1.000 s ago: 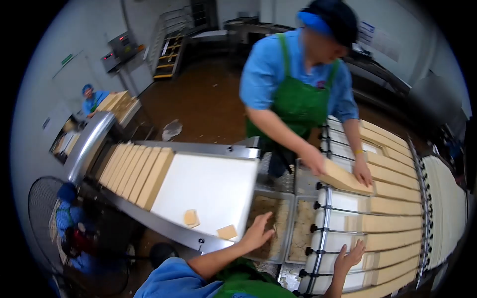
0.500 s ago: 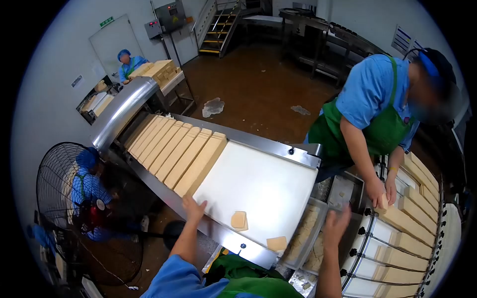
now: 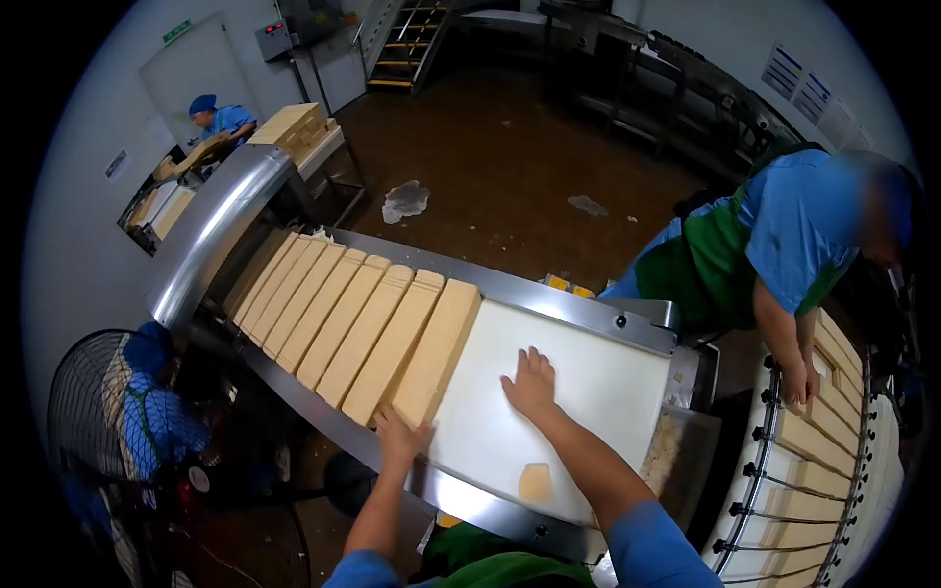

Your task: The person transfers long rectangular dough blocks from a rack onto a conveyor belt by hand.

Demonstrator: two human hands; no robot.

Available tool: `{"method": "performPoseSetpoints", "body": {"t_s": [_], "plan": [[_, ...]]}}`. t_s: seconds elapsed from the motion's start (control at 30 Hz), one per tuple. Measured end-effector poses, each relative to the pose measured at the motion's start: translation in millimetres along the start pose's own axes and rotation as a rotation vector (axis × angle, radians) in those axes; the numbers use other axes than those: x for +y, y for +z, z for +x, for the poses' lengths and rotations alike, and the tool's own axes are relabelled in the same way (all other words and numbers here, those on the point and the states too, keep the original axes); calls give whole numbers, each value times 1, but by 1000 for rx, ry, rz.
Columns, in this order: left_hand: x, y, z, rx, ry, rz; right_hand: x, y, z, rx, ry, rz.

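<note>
Long pale-yellow blocks [image 3: 338,318] lie side by side across the conveyor. My left hand [image 3: 400,437] is at the near end of the frontmost block [image 3: 439,351], fingers on one side and thumb on the other, in a grip. A narrow gap shows between this block and its neighbour towards the near end. My right hand [image 3: 530,382] hovers over or rests on the white belt [image 3: 598,392], fingers spread, holding nothing; contact with the belt cannot be made out. A thin pale-yellow slice [image 3: 535,482] lies on the belt near its front edge.
A metal side rail [image 3: 573,304] edges the belt. At right, a co-worker [image 3: 784,235] bends over a second conveyor with blocks [image 3: 814,441] and rods. A tray of pale scraps [image 3: 676,441] stands between. A caged fan [image 3: 93,421] is at left; other people work behind.
My right hand has moved left from over the scrap trays to the white belt. My left hand now grips the frontmost block's end, and a gap has opened behind it. The view has shifted.
</note>
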State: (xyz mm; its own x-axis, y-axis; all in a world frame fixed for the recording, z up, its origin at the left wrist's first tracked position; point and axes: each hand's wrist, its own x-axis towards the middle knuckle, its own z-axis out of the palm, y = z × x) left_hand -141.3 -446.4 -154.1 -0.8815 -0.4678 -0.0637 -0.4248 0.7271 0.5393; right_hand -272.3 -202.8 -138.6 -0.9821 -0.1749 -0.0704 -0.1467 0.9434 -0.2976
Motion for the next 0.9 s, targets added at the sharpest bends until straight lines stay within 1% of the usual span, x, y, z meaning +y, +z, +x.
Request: {"method": "performPoseSetpoints", "body": {"t_s": [0.07,0.13,0.17,0.23,0.33,0.4,0.43,0.47,0.5,0.53,0.6,0.63,0.67,0.73,0.77,0.8,0.83,0.87,0.9], "plan": [[8,-2,1,-33,17,53,-33,2,37,-43,43,4],[14,-7,1,-77,0,236,-65,-3,69,-73,70,16],[16,-11,3,-153,-20,271,-79,-6,85,-100,75,53],[13,-7,7,-186,-26,259,-101,-4,114,-118,91,91],[12,-9,9,-257,-16,229,-123,2,140,-50,110,98],[11,-6,7,-282,-4,225,-130,-3,144,-193,178,57],[17,-10,8,-354,-52,224,-126,-7,143,-245,159,75],[13,-5,10,-379,-15,226,-126,-17,138,-258,190,117],[2,2,10,-355,-9,205,-124,-29,134,-286,241,159],[-8,9,8,-335,1,180,-119,-42,128,-308,296,201],[-29,21,12,-357,93,150,-102,-55,114,-236,404,224],[-14,16,9,-345,93,39,-87,-69,103,-265,481,250],[9,6,4,-389,87,-40,-69,-82,88,-297,561,282],[39,7,-17,-448,178,-87,-22,-99,53,-273,667,356],[54,16,-29,-490,229,-92,0,-94,41,-187,726,315],[68,23,-41,-477,308,-123,22,-89,28,-105,775,272],[81,30,-53,-453,379,-158,46,-85,14,17,808,341],[93,39,-63,-471,414,-163,65,-88,-1,43,837,341],[104,48,-72,-456,432,-175,83,-92,-16,116,863,326]]}}
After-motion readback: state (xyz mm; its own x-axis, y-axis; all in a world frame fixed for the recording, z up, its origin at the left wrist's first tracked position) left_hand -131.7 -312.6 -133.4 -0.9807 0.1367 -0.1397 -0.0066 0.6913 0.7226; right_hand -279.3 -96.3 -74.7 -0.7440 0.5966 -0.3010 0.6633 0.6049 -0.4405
